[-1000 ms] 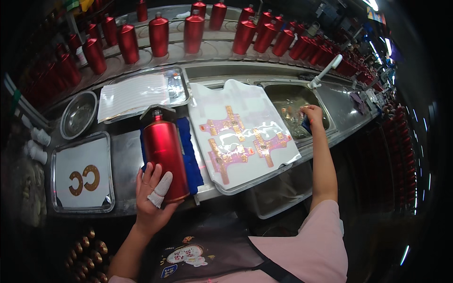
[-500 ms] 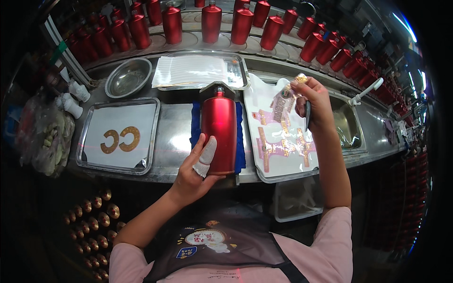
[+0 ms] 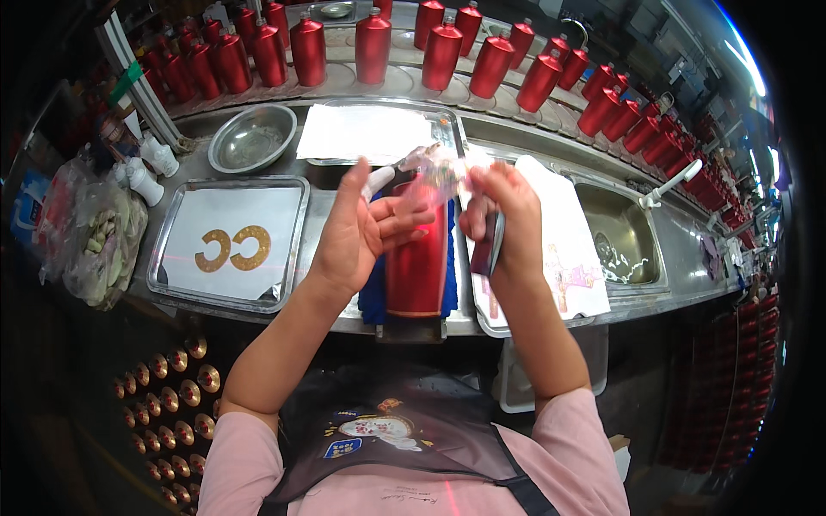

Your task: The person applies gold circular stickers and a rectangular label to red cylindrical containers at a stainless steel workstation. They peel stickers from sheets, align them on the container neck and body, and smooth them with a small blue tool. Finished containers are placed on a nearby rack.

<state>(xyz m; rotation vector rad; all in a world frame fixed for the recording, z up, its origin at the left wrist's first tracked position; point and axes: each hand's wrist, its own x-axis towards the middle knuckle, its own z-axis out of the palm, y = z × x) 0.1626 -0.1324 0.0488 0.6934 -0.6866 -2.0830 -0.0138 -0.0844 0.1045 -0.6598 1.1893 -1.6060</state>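
A shiny red bottle (image 3: 416, 273) lies on a blue cloth (image 3: 373, 297) at the counter's front, its upper part covered by my hands. Over it, my right hand (image 3: 509, 215) pinches a clear, crumpled decal film (image 3: 440, 176) with purple and gold print. A dark flat tool (image 3: 487, 245), perhaps a scraper, is also tucked in that hand. My left hand (image 3: 357, 228) is open beside the film, palm turned up and fingers spread; one finger wears a white cover. Whether its fingertips touch the film I cannot tell. More purple-and-gold decals (image 3: 572, 273) lie on the white sheet at right.
At left, a metal tray (image 3: 163, 249) holds two gold C-shaped pieces (image 3: 251, 248). Behind it stands a steel bowl (image 3: 251, 139). White sheets (image 3: 366, 131) lie on another tray. A sink (image 3: 624, 236) is at right; rows of red bottles (image 3: 441, 56) line the back.
My left hand has let go of the bottle and risen, opening beside the film. My right hand has brought the film leftward from above the decal tray to over the bottle.
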